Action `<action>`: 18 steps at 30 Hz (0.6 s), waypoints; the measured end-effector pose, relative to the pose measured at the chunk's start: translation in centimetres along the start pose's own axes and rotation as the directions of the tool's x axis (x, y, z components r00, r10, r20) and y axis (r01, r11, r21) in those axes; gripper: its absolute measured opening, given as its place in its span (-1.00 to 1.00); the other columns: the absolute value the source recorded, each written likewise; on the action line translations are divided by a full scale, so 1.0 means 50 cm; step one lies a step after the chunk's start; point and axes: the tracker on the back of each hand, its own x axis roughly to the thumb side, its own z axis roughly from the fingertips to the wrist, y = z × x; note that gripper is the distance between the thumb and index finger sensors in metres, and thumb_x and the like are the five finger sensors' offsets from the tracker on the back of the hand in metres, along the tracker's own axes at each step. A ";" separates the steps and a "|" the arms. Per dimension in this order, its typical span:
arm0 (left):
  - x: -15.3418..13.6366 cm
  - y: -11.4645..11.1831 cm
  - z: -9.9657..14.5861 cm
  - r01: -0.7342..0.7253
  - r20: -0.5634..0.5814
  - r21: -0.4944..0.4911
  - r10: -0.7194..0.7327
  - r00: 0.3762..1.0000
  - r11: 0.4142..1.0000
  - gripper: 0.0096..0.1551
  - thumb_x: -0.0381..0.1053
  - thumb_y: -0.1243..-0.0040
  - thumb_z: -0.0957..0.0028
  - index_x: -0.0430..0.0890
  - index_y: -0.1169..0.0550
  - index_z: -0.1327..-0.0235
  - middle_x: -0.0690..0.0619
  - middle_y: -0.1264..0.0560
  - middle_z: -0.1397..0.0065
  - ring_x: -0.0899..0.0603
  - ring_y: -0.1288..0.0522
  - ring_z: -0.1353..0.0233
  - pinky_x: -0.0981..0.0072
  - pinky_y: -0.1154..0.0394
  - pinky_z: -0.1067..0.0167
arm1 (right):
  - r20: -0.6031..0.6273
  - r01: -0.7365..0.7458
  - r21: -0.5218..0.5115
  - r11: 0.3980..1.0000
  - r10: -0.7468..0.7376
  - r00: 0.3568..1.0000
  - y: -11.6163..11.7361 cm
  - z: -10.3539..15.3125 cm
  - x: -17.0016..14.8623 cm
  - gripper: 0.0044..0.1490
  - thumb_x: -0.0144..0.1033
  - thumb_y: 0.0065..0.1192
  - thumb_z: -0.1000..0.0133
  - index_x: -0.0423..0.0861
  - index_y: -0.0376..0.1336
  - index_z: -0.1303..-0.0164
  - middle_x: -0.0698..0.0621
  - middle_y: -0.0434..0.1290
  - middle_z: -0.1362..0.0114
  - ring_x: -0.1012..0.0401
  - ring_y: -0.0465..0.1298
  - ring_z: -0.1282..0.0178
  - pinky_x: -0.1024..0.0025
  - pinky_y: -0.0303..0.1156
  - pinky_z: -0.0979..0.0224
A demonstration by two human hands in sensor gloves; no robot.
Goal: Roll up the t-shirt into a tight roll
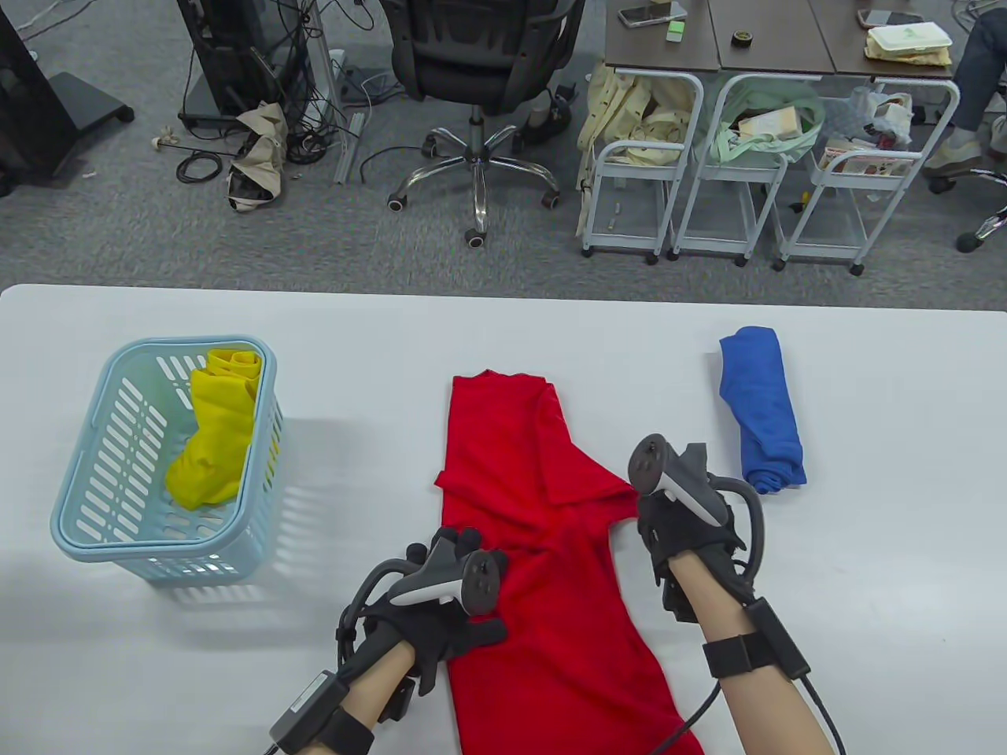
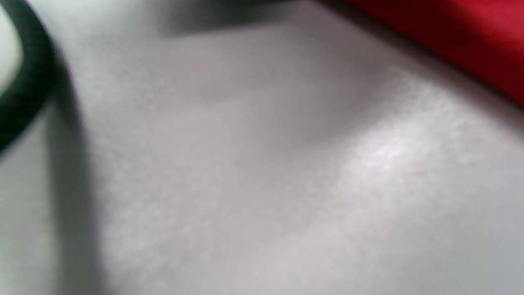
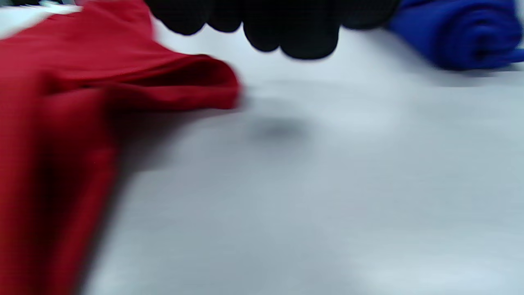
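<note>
Table view: the red t-shirt (image 1: 543, 550) lies lengthwise on the tabletop (image 1: 865, 550), folded narrow so it can roll evenly. My left hand (image 1: 440, 605) rests on its left edge to pin it, fingers relaxed and gripping nothing. My right hand (image 1: 684, 527) sits just beside the sleeve tip; its grasp is hidden here.

Left wrist view: blurred; only tabletop and a red edge.

Right wrist view: my fingers (image 3: 286, 28) hang curled above bare tabletop, clasping nothing, the blue roll (image 3: 462, 32) beyond.
</note>
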 end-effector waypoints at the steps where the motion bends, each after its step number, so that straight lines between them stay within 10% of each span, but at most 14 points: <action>1: 0.000 0.000 0.000 0.000 0.000 0.000 0.000 1.000 1.000 -0.01 0.53 0.55 -0.04 0.19 0.56 -0.47 -0.11 0.67 -0.58 -0.37 0.59 -0.58 -0.37 0.42 -0.46 | 0.142 0.014 0.048 0.999 -0.020 0.990 0.005 0.000 0.036 -0.31 -0.19 -0.02 -0.32 0.11 -0.03 -0.70 0.03 -0.01 -0.80 -0.12 0.01 -0.79 -0.18 0.03 -0.61; 6: -0.001 0.000 0.000 -0.007 0.002 -0.002 0.007 1.000 1.000 -0.01 0.53 0.55 -0.04 0.19 0.56 -0.47 -0.10 0.67 -0.58 -0.37 0.60 -0.57 -0.37 0.43 -0.46 | 0.313 -0.016 0.220 0.975 -0.055 0.948 0.050 -0.032 0.131 -0.23 -0.19 -0.11 -0.31 0.12 -0.20 -0.73 0.01 -0.05 -0.80 -0.10 -0.13 -0.82 -0.20 -0.04 -0.62; 15: -0.003 -0.001 -0.002 -0.019 0.012 -0.009 0.020 1.000 1.000 -0.01 0.53 0.53 -0.05 0.20 0.56 -0.47 -0.09 0.68 -0.58 -0.36 0.61 -0.57 -0.36 0.44 -0.45 | -0.251 -0.098 0.207 0.974 0.149 0.956 0.033 -0.094 -0.044 -0.19 -0.10 -0.23 -0.31 0.04 -0.36 -0.70 -0.05 -0.24 -0.74 -0.14 -0.21 -0.77 -0.21 -0.07 -0.60; 18: 0.001 0.003 -0.003 -0.001 0.023 0.000 0.002 1.000 1.000 -0.02 0.53 0.52 -0.06 0.22 0.53 -0.48 -0.08 0.66 -0.59 -0.35 0.59 -0.58 -0.37 0.42 -0.46 | -0.242 0.004 0.179 0.984 0.040 0.969 0.020 -0.049 -0.063 -0.18 -0.09 -0.24 -0.32 -0.03 -0.34 -0.72 -0.17 -0.24 -0.75 -0.21 -0.21 -0.75 -0.22 -0.04 -0.58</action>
